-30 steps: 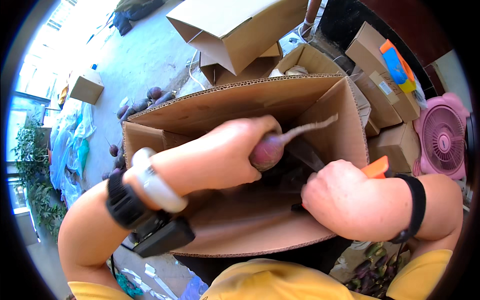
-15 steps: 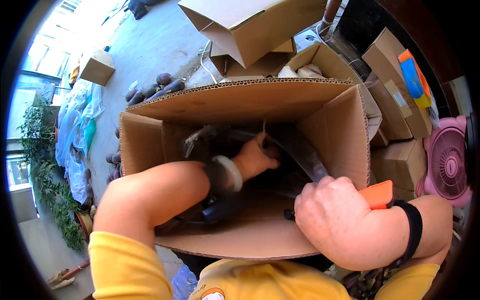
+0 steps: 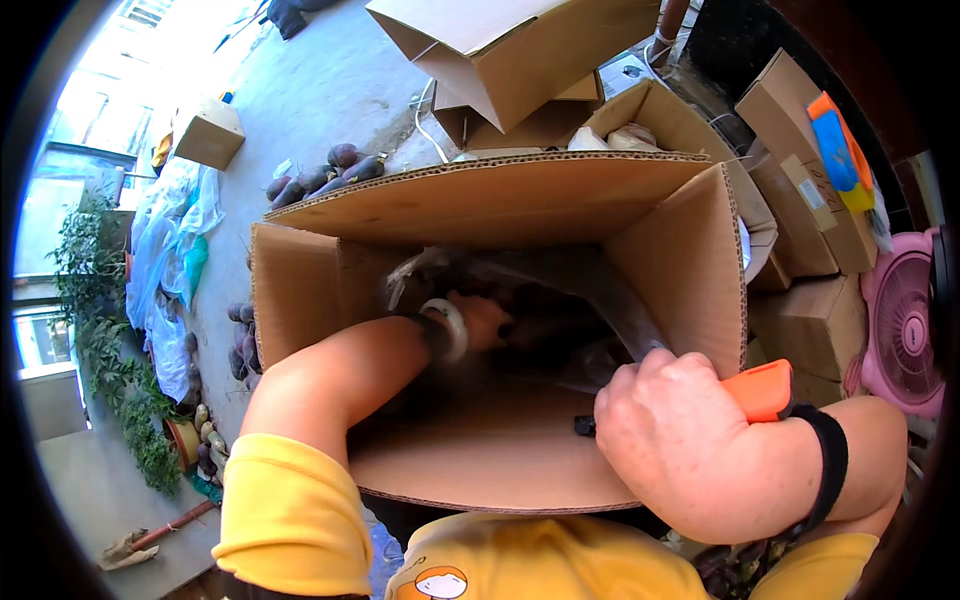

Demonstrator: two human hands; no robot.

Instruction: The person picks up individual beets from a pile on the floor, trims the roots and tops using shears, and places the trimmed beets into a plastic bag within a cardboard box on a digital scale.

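A deep, open cardboard box [image 3: 480,455] stands in front of me, lined with a clear plastic bag [image 3: 625,305]. My left hand [image 3: 482,320] is down inside it, among dark shapes at the bottom. Its fingers are hidden and blurred by motion, so what they touch does not show. At the box's near right edge, my right hand [image 3: 665,430] is closed around an orange-handled tool [image 3: 760,390]. The tool's black end sticks out on the left of the fist; its kind does not show. The bag's edge runs up to the same fist, seemingly pinched in it.
Dark purple root vegetables [image 3: 325,178] lie on the floor beyond the box, with more [image 3: 243,345] at its left. Other cardboard boxes [image 3: 520,60] are stacked behind. To the right stands a pink fan [image 3: 905,330]; plastic bags [image 3: 165,270] and plants [image 3: 100,330] are far left.
My left hand has moved left and deeper into the box; something dark and rounded that showed at its fingers is no longer visible. The right hand keeps its hold.
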